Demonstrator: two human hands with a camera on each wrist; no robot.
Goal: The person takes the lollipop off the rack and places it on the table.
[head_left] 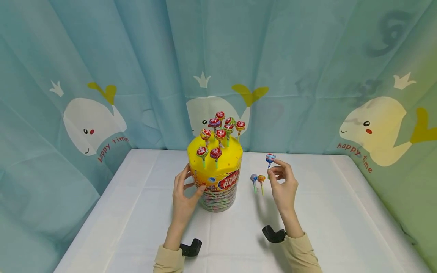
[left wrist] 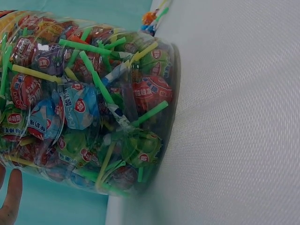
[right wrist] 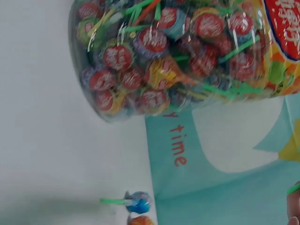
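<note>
A clear candy tub point(head_left: 218, 203) full of wrapped lollipops stands upright on the table, topped by a yellow lid point(head_left: 227, 157). Several lollipops point(head_left: 220, 134) stick up from that lid by their sticks. My left hand point(head_left: 184, 197) holds the tub's left side around the label, thumb in front. To the right of the tub, my right hand point(head_left: 284, 187) pinches the stick of a blue lollipop point(head_left: 270, 158), candy end up. In the right wrist view only fingertips point(right wrist: 294, 213) and a bit of green stick show at the right edge.
A blue-purple lollipop point(head_left: 253, 177) and an orange lollipop point(head_left: 261, 178) lie side by side on the white table point(head_left: 136, 227), between the tub and my right hand. Behind the table hangs a blue-green curtain point(head_left: 290, 57) with whale prints.
</note>
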